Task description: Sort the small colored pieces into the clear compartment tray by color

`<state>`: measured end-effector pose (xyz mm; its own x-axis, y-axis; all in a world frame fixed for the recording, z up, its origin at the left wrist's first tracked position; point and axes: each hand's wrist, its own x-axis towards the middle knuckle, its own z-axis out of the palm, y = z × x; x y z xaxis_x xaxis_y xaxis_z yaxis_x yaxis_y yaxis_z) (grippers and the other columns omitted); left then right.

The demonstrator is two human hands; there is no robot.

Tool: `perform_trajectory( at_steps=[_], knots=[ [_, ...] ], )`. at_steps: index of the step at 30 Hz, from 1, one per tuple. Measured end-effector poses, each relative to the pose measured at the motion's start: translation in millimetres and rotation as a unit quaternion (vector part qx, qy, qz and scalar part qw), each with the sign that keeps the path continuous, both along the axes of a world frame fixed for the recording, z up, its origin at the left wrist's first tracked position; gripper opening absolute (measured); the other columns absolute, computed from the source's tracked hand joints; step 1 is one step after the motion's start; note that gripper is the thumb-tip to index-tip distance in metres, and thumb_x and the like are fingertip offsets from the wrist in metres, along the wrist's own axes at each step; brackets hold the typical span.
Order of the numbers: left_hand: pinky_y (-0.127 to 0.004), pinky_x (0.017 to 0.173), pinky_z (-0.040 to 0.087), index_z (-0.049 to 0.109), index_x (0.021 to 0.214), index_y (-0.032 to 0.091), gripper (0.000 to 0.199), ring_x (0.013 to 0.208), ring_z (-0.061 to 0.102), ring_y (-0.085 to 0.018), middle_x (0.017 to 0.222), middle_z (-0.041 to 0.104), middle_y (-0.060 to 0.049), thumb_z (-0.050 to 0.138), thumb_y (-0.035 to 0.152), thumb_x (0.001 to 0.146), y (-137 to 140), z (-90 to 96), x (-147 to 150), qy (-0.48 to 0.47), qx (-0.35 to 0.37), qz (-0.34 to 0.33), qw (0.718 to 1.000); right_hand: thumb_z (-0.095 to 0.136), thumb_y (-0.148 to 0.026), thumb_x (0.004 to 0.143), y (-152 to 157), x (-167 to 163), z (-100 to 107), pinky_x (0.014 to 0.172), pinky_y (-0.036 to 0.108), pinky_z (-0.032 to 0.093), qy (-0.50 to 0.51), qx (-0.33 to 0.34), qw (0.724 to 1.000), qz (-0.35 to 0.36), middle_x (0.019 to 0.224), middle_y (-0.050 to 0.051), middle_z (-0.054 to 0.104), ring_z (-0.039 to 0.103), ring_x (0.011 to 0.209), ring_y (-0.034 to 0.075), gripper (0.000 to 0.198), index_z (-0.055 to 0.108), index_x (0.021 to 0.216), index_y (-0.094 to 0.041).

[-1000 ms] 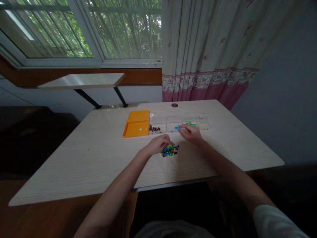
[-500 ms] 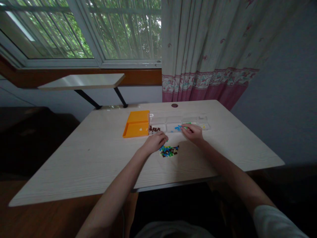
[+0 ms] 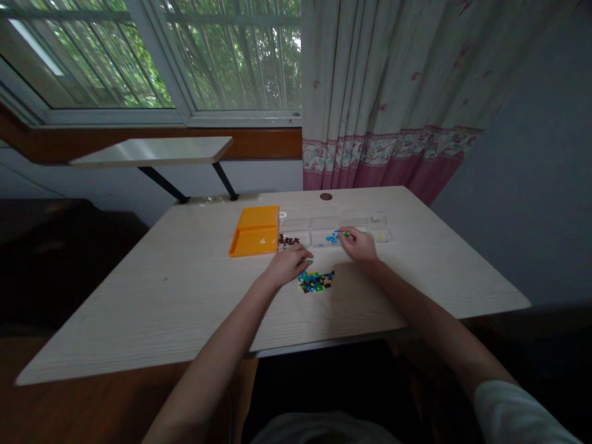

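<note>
My left hand is just above the near side of a clear divided tray. Its fingers are bent and closed, with a small green piece at the tips. Right beside it lies a pile of mixed small plastic pieces in blue, green, yellow, brown and black. My right hand is over the tray, thumb and forefinger pinched around a small green piece. Loose blue pieces lie in the compartment to the left of these fingertips. Dark brown pieces fill part of another compartment.
An orange open case with a few pale bits lies left of the tray. Yellow pieces are in the tray's right end. A raised shelf stands at the back left of the wooden table, near a window and curtain.
My right hand has shifted slightly, and a green piece now shows between its fingertips. The fingers of my left hand have moved a little; the pile looks the same.
</note>
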<state>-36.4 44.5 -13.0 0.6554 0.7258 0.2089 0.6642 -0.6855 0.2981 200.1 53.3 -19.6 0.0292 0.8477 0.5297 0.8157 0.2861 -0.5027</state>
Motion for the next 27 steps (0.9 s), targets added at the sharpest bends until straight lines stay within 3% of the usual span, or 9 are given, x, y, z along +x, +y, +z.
perform_trajectory(
  at_steps=[7,12,18,27],
  knots=[
    [-0.025,0.075,0.044,0.063,0.092,0.019,0.018,0.086,0.055,-0.015,0.092,0.058,-0.005,0.049,0.026,0.083,2,0.1,0,-0.023,-0.019,-0.01,1.0,0.045,-0.036,0.081,0,0,4,0.049,0.021,0.03,-0.007,-0.045,0.999,0.011,0.049,-0.002,0.051,0.04,0.044,0.009,0.03,0.068,0.094,-0.02],
    [-0.024,0.069,0.043,0.062,0.086,0.016,0.017,0.078,0.055,-0.014,0.083,0.059,-0.004,0.055,0.03,0.079,3,-3.9,5,-0.118,-0.069,-0.002,0.991,0.047,-0.032,0.081,-7,-8,0,0.048,0.019,0.029,-0.073,-0.049,0.987,0.137,0.046,-0.004,0.049,0.04,0.043,0.008,0.026,0.068,0.089,-0.02],
    [-0.023,0.065,0.042,0.064,0.085,0.015,0.025,0.072,0.054,-0.013,0.078,0.059,-0.003,0.057,0.038,0.078,1,-2.7,9,-0.196,-0.103,0.011,0.975,0.054,-0.038,0.08,-18,-23,-8,0.048,0.018,0.03,-0.135,0.036,0.961,0.237,0.05,-0.004,0.055,0.046,0.045,0.008,0.023,0.067,0.093,-0.024],
    [-0.022,0.062,0.041,0.063,0.083,0.015,0.027,0.068,0.053,-0.012,0.075,0.058,-0.002,0.056,0.041,0.078,-3,4.1,10,-0.196,-0.086,0.01,0.977,0.052,-0.035,0.081,-18,-24,-9,0.051,0.018,0.033,-0.144,0.07,0.959,0.233,0.051,-0.004,0.057,0.05,0.047,0.008,0.02,0.067,0.09,-0.024]
  ],
)
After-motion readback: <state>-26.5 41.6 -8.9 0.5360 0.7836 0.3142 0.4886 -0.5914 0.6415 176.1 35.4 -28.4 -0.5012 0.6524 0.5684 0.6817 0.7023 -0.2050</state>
